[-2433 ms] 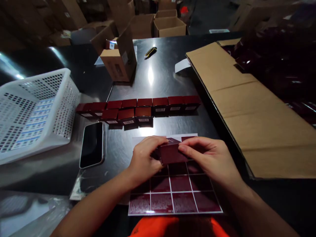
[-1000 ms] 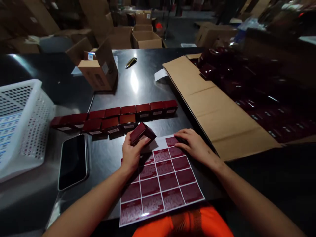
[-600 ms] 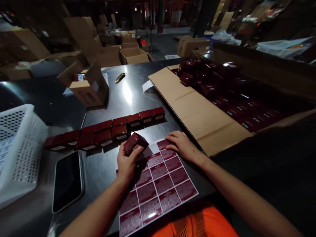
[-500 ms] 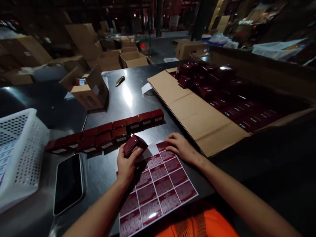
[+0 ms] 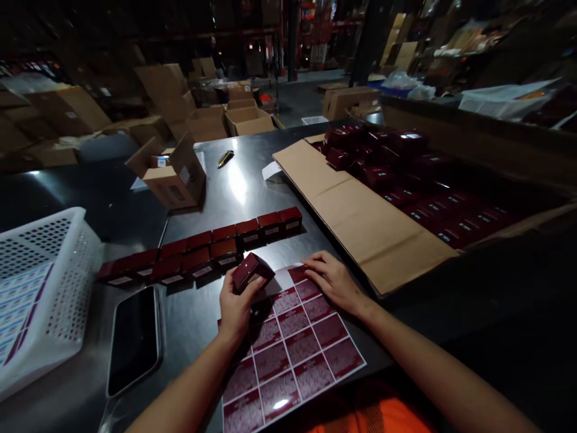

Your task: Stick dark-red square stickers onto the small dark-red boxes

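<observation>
My left hand (image 5: 237,304) is closed around a small glossy dark-red box (image 5: 252,272), holding it tilted above the upper left part of a label sheet (image 5: 309,343). Dark-red rectangular labels with pale fine print cover this sheet, and a bare white strip shows at its top. At the sheet's upper right corner, the fingertips of my right hand (image 5: 333,279) pinch the edge by a dark-red label, and that edge curls up slightly. Beyond my left hand stand two rows of similar dark-red boxes (image 5: 196,260), with small white labels on their near sides.
A phone (image 5: 134,340) lies left of the sheet, beside a white perforated basket (image 5: 74,288) containing printed sheets. On the right, a large carton (image 5: 360,222) full of dark-red boxes has its flap over the table. Farther back are a small open carton (image 5: 174,180) and a folding knife (image 5: 225,159).
The view has shifted slightly, so the scene sits a little lower and farther right. My right fingertips have drawn closer at the sheet's corner, whose edge now lifts. My left hand still holds the box.
</observation>
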### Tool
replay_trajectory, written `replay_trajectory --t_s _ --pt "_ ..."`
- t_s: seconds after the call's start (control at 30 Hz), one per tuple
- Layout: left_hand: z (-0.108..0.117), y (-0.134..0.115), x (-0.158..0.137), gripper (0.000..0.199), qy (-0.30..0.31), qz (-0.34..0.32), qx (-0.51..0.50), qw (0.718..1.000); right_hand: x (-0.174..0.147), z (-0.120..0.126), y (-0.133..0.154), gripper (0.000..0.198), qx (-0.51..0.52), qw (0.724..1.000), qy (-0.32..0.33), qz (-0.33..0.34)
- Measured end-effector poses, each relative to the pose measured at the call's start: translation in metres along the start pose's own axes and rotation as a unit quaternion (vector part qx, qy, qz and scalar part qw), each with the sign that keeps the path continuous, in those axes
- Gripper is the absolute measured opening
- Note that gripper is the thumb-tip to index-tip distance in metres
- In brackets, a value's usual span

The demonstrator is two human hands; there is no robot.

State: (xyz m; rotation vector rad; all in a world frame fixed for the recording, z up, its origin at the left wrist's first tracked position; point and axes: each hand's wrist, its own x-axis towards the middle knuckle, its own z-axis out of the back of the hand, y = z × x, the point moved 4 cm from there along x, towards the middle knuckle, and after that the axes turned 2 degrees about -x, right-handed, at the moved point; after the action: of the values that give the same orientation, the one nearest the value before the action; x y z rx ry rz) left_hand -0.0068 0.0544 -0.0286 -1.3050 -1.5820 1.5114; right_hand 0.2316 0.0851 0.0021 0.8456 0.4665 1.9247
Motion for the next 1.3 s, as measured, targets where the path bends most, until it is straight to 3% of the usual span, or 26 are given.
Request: replay_trajectory --t_s 0.2,0.4,0.67,1.0,1.13,1.3 --pt "-0.003 -0.006 -0.003 0.049 0.003 -0.005 0.009 1.000 0.003 0.008 0.006 0.020 0.000 0.999 -0.043 -0.028" --pt "-0.006 -0.002 -0.003 0.052 0.021 0.007 -0.005 1.000 0.000 0.007 0.001 0.014 -0.027 0.996 -0.087 0.003" --pt "-0.006 -0.005 -0.003 0.048 0.020 -0.016 -0.001 1.000 -0.012 -0.004 -0.004 0.021 -0.071 0.993 -0.075 0.061" --pt "0.000 -0.006 -0.002 0.048 0.008 -0.020 0.049 0.999 -0.017 -0.009 -0.010 0.016 -0.104 0.994 -0.030 0.016" --pt "-0.002 -0.006 -0.002 0.048 0.016 -0.020 0.034 0.999 -0.012 -0.004 -0.003 0.017 -0.103 0.994 -0.041 0.016" --pt "-0.011 -0.005 -0.007 0.045 0.030 0.014 -0.045 0.998 -0.008 0.007 0.008 0.025 -0.102 0.989 -0.082 0.071"
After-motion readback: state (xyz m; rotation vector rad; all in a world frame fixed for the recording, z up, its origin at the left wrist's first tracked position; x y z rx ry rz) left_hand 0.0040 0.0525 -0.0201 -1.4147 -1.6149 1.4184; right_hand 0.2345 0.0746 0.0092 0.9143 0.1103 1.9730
